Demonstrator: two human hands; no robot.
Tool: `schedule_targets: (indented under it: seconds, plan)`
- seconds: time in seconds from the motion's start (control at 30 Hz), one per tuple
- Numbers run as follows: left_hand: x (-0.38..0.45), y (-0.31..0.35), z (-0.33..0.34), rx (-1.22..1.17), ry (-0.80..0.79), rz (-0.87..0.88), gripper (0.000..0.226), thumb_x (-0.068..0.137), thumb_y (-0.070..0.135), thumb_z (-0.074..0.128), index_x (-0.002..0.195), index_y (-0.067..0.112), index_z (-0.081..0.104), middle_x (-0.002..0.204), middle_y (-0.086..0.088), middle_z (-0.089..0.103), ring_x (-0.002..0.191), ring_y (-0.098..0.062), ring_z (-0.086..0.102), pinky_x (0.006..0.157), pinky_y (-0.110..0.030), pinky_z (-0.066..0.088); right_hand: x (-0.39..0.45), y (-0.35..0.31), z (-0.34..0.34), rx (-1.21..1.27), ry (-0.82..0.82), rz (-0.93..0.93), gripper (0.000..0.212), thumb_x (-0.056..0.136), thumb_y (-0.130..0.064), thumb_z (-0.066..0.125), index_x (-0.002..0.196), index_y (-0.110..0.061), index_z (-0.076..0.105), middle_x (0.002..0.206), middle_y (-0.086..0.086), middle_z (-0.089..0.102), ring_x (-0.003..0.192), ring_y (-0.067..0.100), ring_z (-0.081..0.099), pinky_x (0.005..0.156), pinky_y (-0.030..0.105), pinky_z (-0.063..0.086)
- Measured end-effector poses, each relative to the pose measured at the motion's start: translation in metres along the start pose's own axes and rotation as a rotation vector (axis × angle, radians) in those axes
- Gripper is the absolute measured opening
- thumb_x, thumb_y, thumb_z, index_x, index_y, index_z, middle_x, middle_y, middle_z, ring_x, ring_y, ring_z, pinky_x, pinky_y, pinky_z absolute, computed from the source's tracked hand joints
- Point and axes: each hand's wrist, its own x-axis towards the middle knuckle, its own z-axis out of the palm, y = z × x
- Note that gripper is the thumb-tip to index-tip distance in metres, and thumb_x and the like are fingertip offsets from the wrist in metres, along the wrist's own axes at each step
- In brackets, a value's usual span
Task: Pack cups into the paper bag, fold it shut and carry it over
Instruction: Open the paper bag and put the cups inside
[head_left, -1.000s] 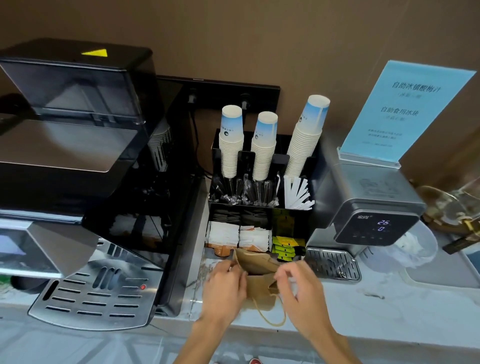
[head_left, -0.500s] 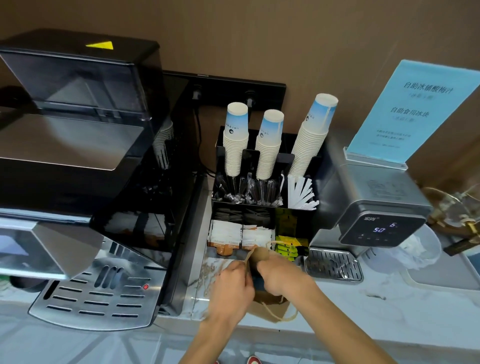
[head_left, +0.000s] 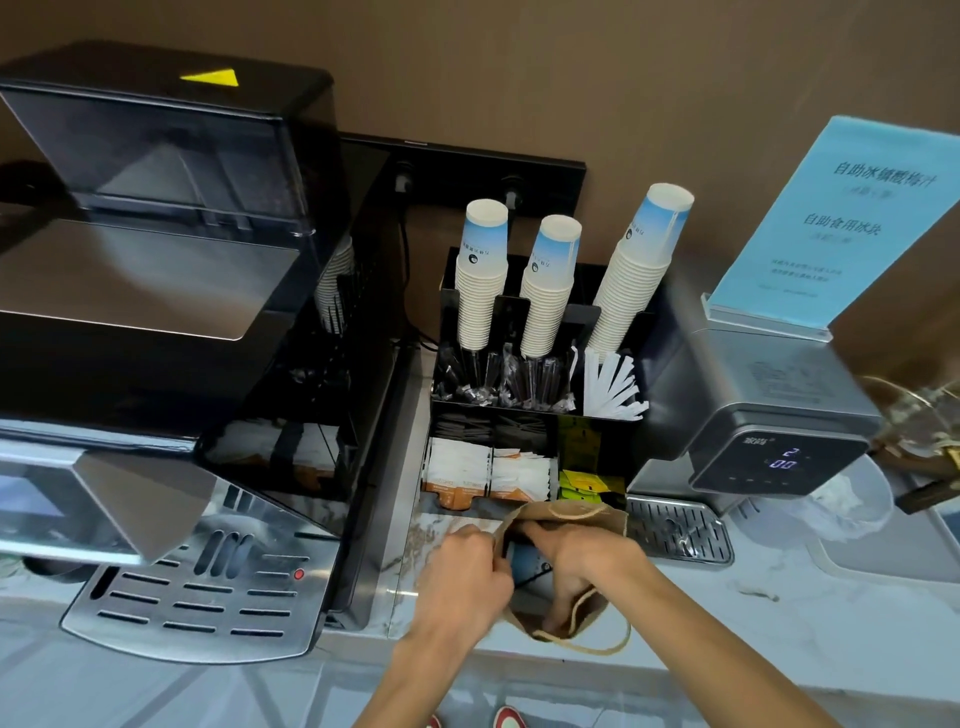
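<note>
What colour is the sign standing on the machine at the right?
Light blue, with dark printed text; the sign shows best in the head view, the only view.
</note>
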Motion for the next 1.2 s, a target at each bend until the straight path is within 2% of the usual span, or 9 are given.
schedule_targets:
  seconds: [0.13,0.27,0.37,0.5,0.63,0.73,0.87,1.03,1.2]
  plan:
    - [0.004,0.011,-0.004,0.082,-0.053,-0.042,0.03,0.083,0.019,0.056,0.113,0.015,0.057,0.112,-0.008,0.067,0.104,-0.03,0.065,0.081,-0.039,0.053,0.004,0.002,-0.004,0.048,-0.04,-0.035,0.122,0.061,-0.039,0.09,0.155,-0.037,0.012,0.158,-0.003,0.036,0.139,0.029,0.042,0.107,0.042,0.043]
    - [0.012,0.018,-0.009,0.029,-0.18,-0.093,0.045,0.078,0.004,0.054,0.122,0.01,0.044,0.111,-0.016,0.066,0.104,-0.035,0.064,0.07,-0.037,0.045,0.014,-0.002,-0.005,0.035,0.045,0.01,0.053,0.089,-0.018,0.063,0.14,-0.014,0.047,0.136,0.011,0.059,0.119,0.031,0.059,0.094,0.038,0.05]
    - [0.014,0.019,-0.011,-0.008,-0.199,-0.09,0.049,0.077,0.0,0.053,0.125,0.009,0.042,0.102,-0.014,0.061,0.095,-0.032,0.06,0.069,-0.036,0.044,0.022,-0.004,-0.002,0.07,0.03,0.052,0.033,0.096,-0.007,0.05,0.128,-0.004,0.058,0.129,0.017,0.063,0.115,0.033,0.06,0.092,0.038,0.049]
    - [0.01,0.018,-0.006,-0.01,-0.203,-0.088,0.039,0.08,0.0,0.055,0.113,0.015,0.042,0.091,-0.005,0.053,0.084,-0.025,0.053,0.068,-0.036,0.046,0.04,0.001,0.006,0.14,0.014,0.142,0.035,0.098,-0.005,0.045,0.131,0.0,0.056,0.136,0.021,0.057,0.124,0.036,0.055,0.103,0.041,0.045]
    - [0.003,0.019,0.0,-0.037,-0.202,-0.064,0.034,0.082,0.001,0.058,0.109,0.016,0.042,0.093,-0.008,0.058,0.084,-0.027,0.059,0.066,-0.036,0.048,0.056,0.0,0.024,0.171,0.045,0.21,0.043,0.103,-0.013,0.039,0.145,-0.005,0.04,0.154,0.016,0.04,0.142,0.032,0.036,0.118,0.042,0.028]
    - [0.002,0.019,0.001,-0.054,-0.176,-0.035,0.035,0.081,0.0,0.057,0.099,0.021,0.036,0.088,-0.005,0.055,0.08,-0.025,0.056,0.063,-0.034,0.043,0.067,-0.002,0.031,0.296,0.204,0.216,0.042,0.102,-0.017,0.042,0.143,-0.009,0.045,0.15,0.013,0.045,0.138,0.03,0.041,0.11,0.034,0.034]
    - [0.001,0.019,0.002,-0.051,-0.178,-0.025,0.033,0.081,0.001,0.057,0.097,0.022,0.036,0.088,-0.005,0.055,0.082,-0.026,0.057,0.06,-0.032,0.042,0.058,0.001,0.039,0.425,0.287,0.291,0.041,0.099,-0.019,0.046,0.14,-0.011,0.051,0.145,0.015,0.052,0.134,0.033,0.048,0.11,0.043,0.039]
    - [0.001,0.019,0.003,-0.045,-0.191,-0.02,0.031,0.082,0.004,0.059,0.095,0.023,0.038,0.082,-0.001,0.054,0.077,-0.022,0.056,0.049,-0.025,0.035,0.068,0.002,0.046,0.258,0.283,0.393,0.034,0.101,-0.023,0.048,0.134,-0.017,0.056,0.142,0.006,0.056,0.131,0.024,0.053,0.108,0.034,0.039]
    - [0.001,0.019,-0.001,-0.09,-0.213,-0.058,0.033,0.081,0.0,0.059,0.093,0.022,0.038,0.088,-0.005,0.056,0.085,-0.029,0.069,0.057,-0.034,0.052,0.062,-0.002,0.048,0.29,0.217,0.461,0.031,0.097,-0.022,0.056,0.128,-0.019,0.058,0.133,0.003,0.063,0.121,0.02,0.06,0.098,0.03,0.045]
